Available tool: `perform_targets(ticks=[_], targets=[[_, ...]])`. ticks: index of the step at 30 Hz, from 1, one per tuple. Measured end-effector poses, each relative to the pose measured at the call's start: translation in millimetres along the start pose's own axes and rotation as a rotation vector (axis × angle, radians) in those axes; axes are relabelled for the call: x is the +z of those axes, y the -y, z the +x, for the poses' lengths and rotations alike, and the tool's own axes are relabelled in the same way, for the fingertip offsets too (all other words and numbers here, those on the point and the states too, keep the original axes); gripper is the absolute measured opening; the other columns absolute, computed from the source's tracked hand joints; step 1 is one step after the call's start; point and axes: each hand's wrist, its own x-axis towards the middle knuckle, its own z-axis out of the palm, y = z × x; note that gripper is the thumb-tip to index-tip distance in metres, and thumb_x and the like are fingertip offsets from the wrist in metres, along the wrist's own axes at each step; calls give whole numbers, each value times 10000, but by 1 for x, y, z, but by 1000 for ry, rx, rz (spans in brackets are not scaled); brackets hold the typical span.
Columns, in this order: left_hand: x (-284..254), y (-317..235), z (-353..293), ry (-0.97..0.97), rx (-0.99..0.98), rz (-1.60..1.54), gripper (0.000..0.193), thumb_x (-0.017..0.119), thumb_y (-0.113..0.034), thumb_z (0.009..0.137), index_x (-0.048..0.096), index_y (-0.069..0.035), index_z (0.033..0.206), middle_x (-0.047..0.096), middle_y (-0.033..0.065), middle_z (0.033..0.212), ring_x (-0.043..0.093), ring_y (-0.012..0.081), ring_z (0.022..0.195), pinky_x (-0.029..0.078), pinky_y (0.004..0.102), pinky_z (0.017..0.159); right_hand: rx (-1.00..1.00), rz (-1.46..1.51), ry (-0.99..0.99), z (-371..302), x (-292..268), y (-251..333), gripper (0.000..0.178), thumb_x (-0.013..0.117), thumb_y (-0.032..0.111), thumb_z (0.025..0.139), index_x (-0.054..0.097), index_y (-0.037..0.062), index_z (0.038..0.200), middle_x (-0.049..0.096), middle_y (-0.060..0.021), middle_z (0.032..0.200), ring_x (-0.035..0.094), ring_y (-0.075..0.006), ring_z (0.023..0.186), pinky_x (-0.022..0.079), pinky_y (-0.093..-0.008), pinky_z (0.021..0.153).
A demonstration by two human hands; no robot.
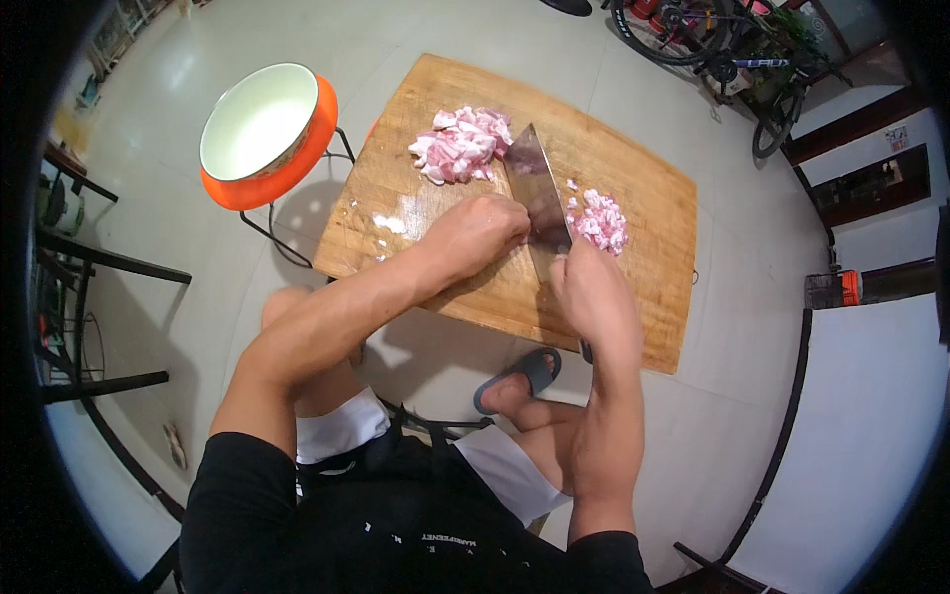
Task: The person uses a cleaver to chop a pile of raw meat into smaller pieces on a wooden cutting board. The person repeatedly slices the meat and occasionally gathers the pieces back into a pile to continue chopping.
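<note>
My right hand (592, 287) is closed round the handle of a cleaver (537, 193), whose broad blade stands on the wooden chopping board (416, 94). Close against the left side of the blade, my left hand (482, 230) has its fingers curled down on the board. Whatever lies beneath those fingers is mostly hidden; a bit of pink shows by the fingertips. Beyond my left hand sits a heap of sliced pale pink meat (461, 146). To the right of the blade lies a smaller pile of finely diced meat (600, 221). Small white scraps dot the board's left part.
At the left, a white enamel basin (259, 121) rests on an orange stool (325, 129) with black legs. A bicycle (722, 49) stands at the far right. Black metal legs (114, 257) jut in from the left edge. My slippered foot (524, 381) is below the board.
</note>
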Motion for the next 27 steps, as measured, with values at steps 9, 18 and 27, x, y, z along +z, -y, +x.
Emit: perform_targets(ticks=[9, 18, 27], targets=[[5, 0, -6, -30, -43, -30, 101, 774, -113, 891, 712, -39, 922, 720, 149, 902, 720, 390, 911, 584, 490, 798, 5, -28, 56, -36, -2, -10, 287, 591, 168, 1004, 647, -113, 990, 680, -400, 975, 671, -574, 980, 531, -627, 874], [-2, 3, 1, 6, -8, 5, 84, 758, -104, 879, 717, -34, 901, 724, 154, 904, 721, 394, 921, 582, 493, 824, -29, 2, -37, 8, 7, -1, 317, 567, 205, 1039, 643, -101, 1009, 689, -395, 1015, 676, -573, 1001, 540, -614, 882], [-2, -3, -1, 21, -26, -30, 90, 745, -110, 874, 739, -29, 912, 743, 160, 947, 723, 408, 961, 584, 510, 836, -1, 26, 63, -17, -3, -19, 308, 584, 194, 1018, 657, -105, 1004, 687, -395, 1007, 684, -563, 991, 547, -616, 870]])
